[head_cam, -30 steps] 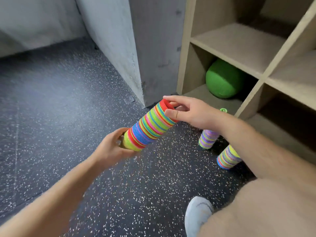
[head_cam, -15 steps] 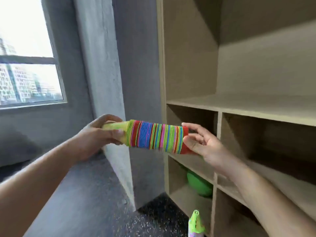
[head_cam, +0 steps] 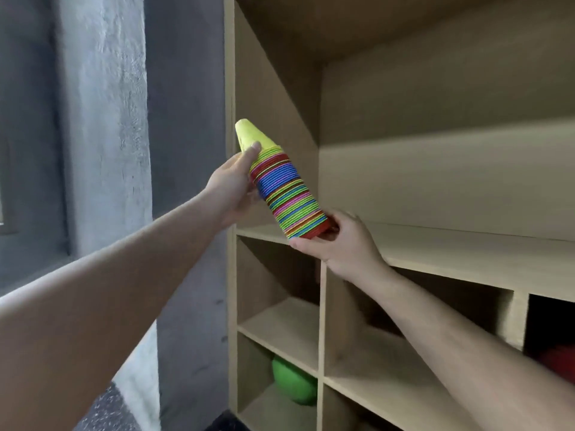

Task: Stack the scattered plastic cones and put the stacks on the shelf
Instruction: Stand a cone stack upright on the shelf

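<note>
A tall stack of many-coloured plastic cones (head_cam: 287, 194), topped by a yellow-green cone, is tilted with its tip up and to the left. My left hand (head_cam: 235, 183) grips its upper part, thumb on the yellow cone. My right hand (head_cam: 339, 241) holds the red base from below, just above the front left corner of the wide wooden shelf board (head_cam: 451, 244). The stack's base hovers at the board's edge; whether it touches is unclear.
The wooden shelf unit (head_cam: 231, 88) has several cubbies below the wide board. A green ball (head_cam: 294, 384) lies in the bottom left cubby, and something red (head_cam: 560, 362) shows in a dark cubby at the right. A grey concrete pillar (head_cam: 105, 119) stands left of the unit.
The stack has swung from lying level to nearly upright, tip up, and moved right and up to the wide shelf board. Both hands kept their hold.
</note>
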Demonstrator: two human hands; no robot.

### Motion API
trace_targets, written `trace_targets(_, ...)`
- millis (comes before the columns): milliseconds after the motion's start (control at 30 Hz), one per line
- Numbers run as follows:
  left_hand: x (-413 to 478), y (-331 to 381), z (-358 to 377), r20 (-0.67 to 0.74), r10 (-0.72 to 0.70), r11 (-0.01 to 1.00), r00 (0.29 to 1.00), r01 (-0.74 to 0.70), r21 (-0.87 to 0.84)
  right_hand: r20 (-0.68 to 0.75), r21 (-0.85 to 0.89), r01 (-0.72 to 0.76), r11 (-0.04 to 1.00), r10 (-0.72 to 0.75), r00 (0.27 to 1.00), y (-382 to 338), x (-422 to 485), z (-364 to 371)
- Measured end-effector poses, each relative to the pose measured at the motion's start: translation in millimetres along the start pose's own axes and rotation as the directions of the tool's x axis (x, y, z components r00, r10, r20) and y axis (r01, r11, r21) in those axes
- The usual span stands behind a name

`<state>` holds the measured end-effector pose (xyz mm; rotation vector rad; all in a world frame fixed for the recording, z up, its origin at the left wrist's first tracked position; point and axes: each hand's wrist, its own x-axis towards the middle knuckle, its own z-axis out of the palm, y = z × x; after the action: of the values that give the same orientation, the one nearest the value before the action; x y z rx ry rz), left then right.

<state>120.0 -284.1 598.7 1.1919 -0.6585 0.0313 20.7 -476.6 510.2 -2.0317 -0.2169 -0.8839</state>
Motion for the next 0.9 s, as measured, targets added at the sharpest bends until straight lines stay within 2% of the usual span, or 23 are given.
trace_targets(67, 24.2, -2.0, 27.2, 0.038, 0.019, 0.996, 0.999, -0.022, 0.082, -0.026, -0.131, -0.02, 0.991, 0.016, 1.0, 8.4, 17.2, -10.2)
trace_targets(167, 63.5, -16.8, 71.2, 0.086, 0.046, 0.976, 0.995, -0.063, 0.209, -0.109, -0.227, -0.125, 0.966, 0.102, 0.989, 30.0, 48.6, -26.4)
trace_targets(333, 114.5, -73.1, 136.1, 0.141, 0.024, 0.967, 0.99, -0.059, 0.249, -0.237, -0.274, -0.338, 0.9, 0.277, 0.931, 84.8, 84.2, -50.2)
trace_targets(433, 135.1, -109.5, 164.5, 0.23, 0.036, 0.957, 0.972, -0.099, 0.271, -0.296, -0.353, -0.437, 0.827, 0.345, 0.891, 116.4, 92.4, -68.7)
trace_targets(567, 149.4, -146.9, 193.8, 0.324, 0.024, 0.953, 0.946, -0.12, 0.279, -0.303, -0.389, -0.478, 0.788, 0.38, 0.874, 149.8, 99.6, -84.4)
trace_targets(700, 163.9, -169.0, 202.0, 0.304, 0.037, 0.961, 0.952, -0.118, 0.252, -0.279, -0.47, -0.507, 0.722, 0.423, 0.862, 167.1, 111.1, -88.7)
trace_targets(800, 172.0, -179.5, 202.4, 0.324, 0.011, 0.96, 0.946, -0.1, 0.26, -0.309, -0.507, -0.582, 0.635, 0.497, 0.811, 175.3, 115.7, -93.7)
trace_targets(900, 177.6, -186.6, 205.9, 0.336, 0.006, 0.957, 0.942, -0.103, 0.272, -0.301, -0.52, -0.603, 0.605, 0.531, 0.792, 178.6, 117.9, -96.7)
